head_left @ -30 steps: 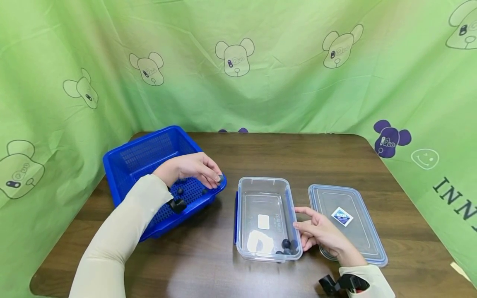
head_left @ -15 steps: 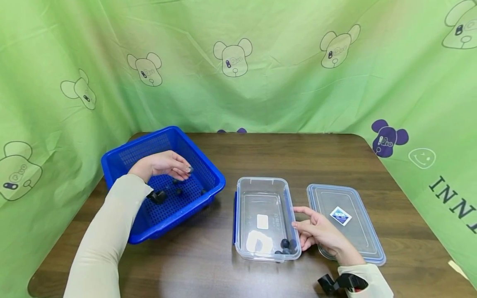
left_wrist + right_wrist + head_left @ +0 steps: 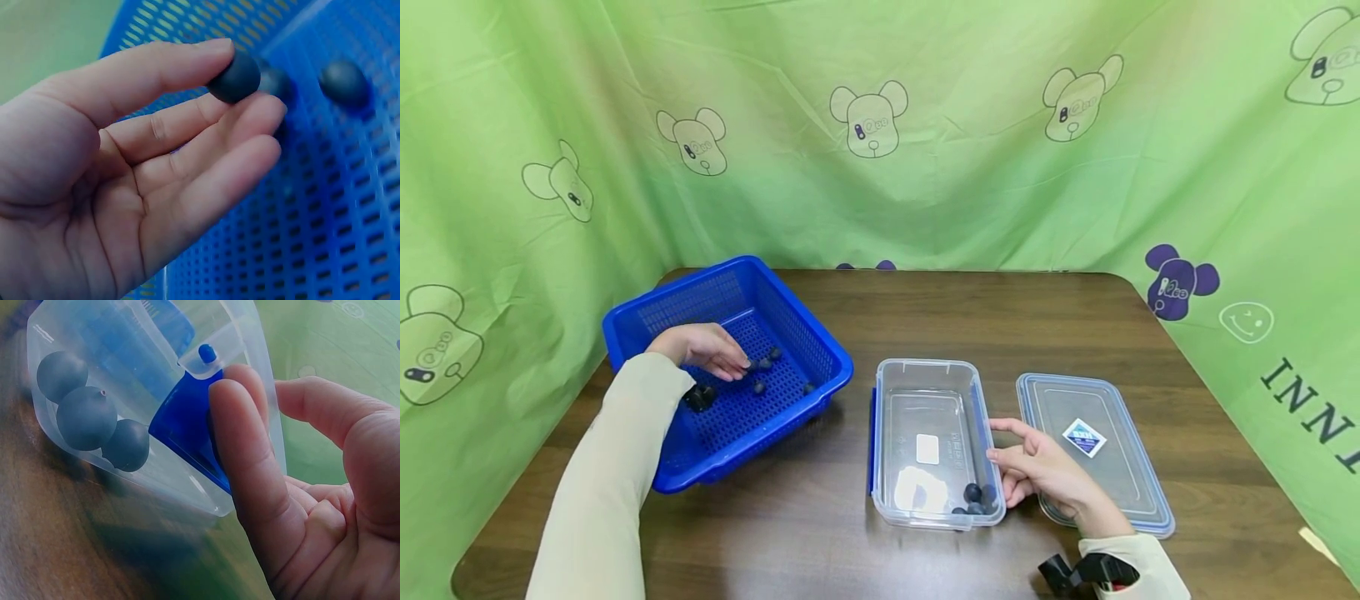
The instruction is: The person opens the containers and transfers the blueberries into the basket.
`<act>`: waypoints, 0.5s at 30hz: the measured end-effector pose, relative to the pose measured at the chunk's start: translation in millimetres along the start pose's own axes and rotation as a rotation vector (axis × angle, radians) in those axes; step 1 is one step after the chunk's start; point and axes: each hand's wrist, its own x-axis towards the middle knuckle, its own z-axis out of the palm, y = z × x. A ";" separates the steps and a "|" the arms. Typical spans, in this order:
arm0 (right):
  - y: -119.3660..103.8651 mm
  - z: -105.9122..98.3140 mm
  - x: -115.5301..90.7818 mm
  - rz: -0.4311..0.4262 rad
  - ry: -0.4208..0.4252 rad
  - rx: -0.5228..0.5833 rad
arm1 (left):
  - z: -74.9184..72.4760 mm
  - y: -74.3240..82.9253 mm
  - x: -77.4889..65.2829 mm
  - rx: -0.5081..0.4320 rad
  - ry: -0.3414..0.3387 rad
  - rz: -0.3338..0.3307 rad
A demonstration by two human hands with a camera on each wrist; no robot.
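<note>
Over the middle of a blue plastic basket (image 3: 812, 312) my left hand (image 3: 703, 348) pinches a blueberry (image 3: 236, 78) between thumb and fingertips. Other blueberries (image 3: 775, 353) lie close by on the basket's perforated floor, and another blueberry (image 3: 345, 82) shows apart from the fingers in the left wrist view. My right hand (image 3: 1048, 471) holds the right side of a clear food storage box (image 3: 928, 364), its fingers against the blue clip (image 3: 187, 434). Several blueberries (image 3: 87, 417) are gathered in the box's near right corner.
A clear lid (image 3: 1116, 454) with a pale blue edge and a diamond label lies flat right of the box. The brown wooden table (image 3: 865, 321) ends at a green printed curtain (image 3: 970, 200) behind and at both sides.
My left hand has moved left from the basket's right rim and lowered into the basket, uncovering blueberries on its floor. The right hand and the box have stayed in place.
</note>
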 end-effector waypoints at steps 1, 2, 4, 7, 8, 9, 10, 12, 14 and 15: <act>0.0 0.2 0.0 0.000 0.000 0.001 | -0.3 -1.1 0.3 0.003 0.004 -0.022; 0.0 0.2 0.0 0.001 0.000 0.002 | -0.5 -2.2 0.7 0.006 0.008 -0.040; 0.2 0.2 0.0 0.002 -0.001 0.001 | 0.1 -3.6 1.3 0.020 0.023 -0.073; 0.6 -0.2 -0.2 0.001 -0.003 0.001 | 3.3 -3.9 3.1 0.044 0.041 -0.118; 0.8 -0.3 -0.2 0.001 -0.004 0.002 | 4.6 -3.8 4.1 0.052 0.048 -0.131; 1.0 -0.3 -0.2 0.000 -0.005 0.001 | 5.6 -3.8 5.2 0.060 0.055 -0.144; 1.1 -0.3 -0.2 -0.001 -0.005 0.001 | 6.5 -4.0 6.5 0.062 0.060 -0.157; 1.2 0.0 -0.2 -0.001 -0.004 0.000 | 7.7 -4.1 8.7 0.071 0.072 -0.176; 1.2 0.4 -0.3 -0.001 -0.003 0.000 | 8.8 -3.9 10.2 0.076 0.089 -0.193; 1.2 0.6 -0.4 -0.001 -0.002 -0.001 | 9.1 -3.8 10.8 0.081 0.095 -0.196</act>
